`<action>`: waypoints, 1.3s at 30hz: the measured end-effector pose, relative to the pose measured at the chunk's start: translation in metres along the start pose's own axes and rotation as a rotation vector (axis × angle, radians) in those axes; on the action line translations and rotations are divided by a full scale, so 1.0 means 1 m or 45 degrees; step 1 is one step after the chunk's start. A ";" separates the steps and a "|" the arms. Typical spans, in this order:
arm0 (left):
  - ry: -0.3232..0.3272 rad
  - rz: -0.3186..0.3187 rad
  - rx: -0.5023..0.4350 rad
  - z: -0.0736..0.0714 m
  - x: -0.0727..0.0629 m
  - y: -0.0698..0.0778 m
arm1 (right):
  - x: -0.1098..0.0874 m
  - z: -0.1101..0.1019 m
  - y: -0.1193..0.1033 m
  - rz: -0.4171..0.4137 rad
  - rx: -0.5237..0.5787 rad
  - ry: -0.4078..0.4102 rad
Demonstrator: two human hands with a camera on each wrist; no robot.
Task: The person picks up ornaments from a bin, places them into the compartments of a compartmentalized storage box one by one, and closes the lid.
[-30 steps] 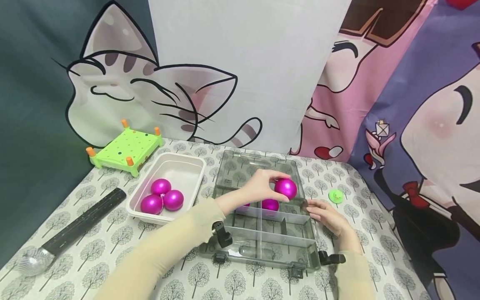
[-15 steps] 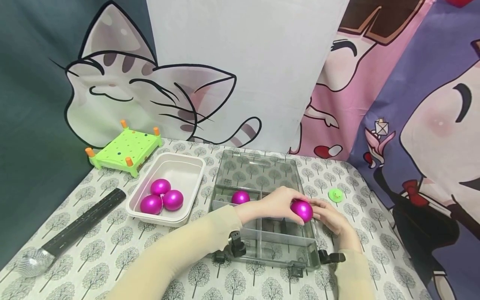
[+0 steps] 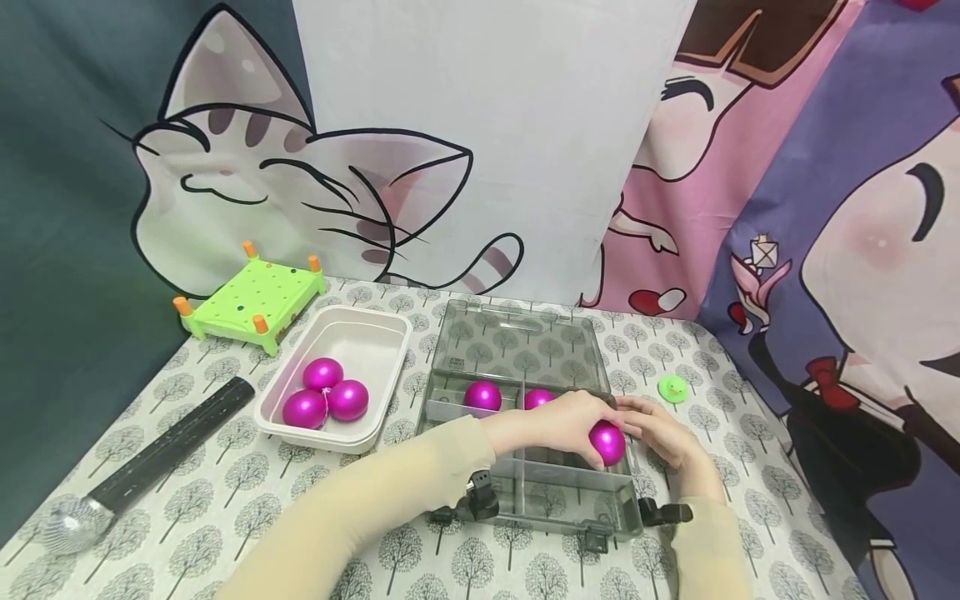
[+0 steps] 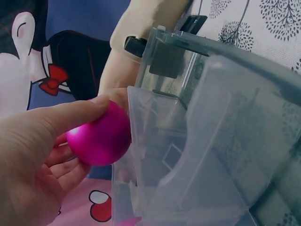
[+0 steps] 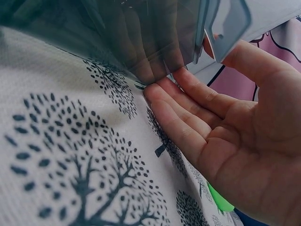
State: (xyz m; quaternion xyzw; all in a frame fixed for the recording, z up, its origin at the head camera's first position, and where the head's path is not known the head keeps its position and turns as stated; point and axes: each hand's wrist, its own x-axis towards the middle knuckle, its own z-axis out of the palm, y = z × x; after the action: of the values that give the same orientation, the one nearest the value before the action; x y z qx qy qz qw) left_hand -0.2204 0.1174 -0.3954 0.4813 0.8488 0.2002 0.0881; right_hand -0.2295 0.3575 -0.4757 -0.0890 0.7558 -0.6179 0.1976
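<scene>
In the head view my left hand [image 3: 572, 422] pinches a shiny magenta ball [image 3: 607, 442] between thumb and fingers, at the right side of a see-through grey compartment box [image 3: 551, 500]. The left wrist view shows this ball [image 4: 99, 136] beside a clear divider [image 4: 155, 127]. Two more magenta balls, one at the left [image 3: 482, 395] and one at the right [image 3: 539, 398], sit in the box's back row; my left hand partly hides the right one. My right hand [image 3: 663, 433] touches the box's right side wall, its fingers [image 5: 183, 122] nearly straight in the right wrist view.
Three magenta balls [image 3: 324, 398] lie in a white tray [image 3: 390, 367] left of the box. A black microphone-shaped thing [image 3: 172, 437], a green pegged stand [image 3: 255, 298] and a small green duck [image 3: 672, 388] also lie on the tree-print cloth. The box's lid [image 3: 517, 342] lies back.
My left hand has carried the ball right and down, from over the back row to the box's right side. The right hand has stayed at the box's side wall.
</scene>
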 end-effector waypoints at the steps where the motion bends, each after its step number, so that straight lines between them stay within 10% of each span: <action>1: -0.004 -0.007 0.007 0.001 0.001 0.001 | 0.000 0.000 0.000 -0.002 0.005 0.003; 26: -0.044 -0.022 0.002 0.005 0.002 0.001 | 0.001 0.001 -0.004 -0.018 -0.003 -0.022; 39: -0.053 0.107 -0.115 -0.035 -0.023 -0.017 | 0.003 0.000 -0.001 0.022 -0.011 0.004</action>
State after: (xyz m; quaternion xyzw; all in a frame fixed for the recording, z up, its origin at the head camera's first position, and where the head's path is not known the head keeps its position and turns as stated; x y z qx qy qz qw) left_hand -0.2332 0.0811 -0.3719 0.5160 0.8161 0.2315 0.1189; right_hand -0.2317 0.3560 -0.4752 -0.0824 0.7596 -0.6130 0.2014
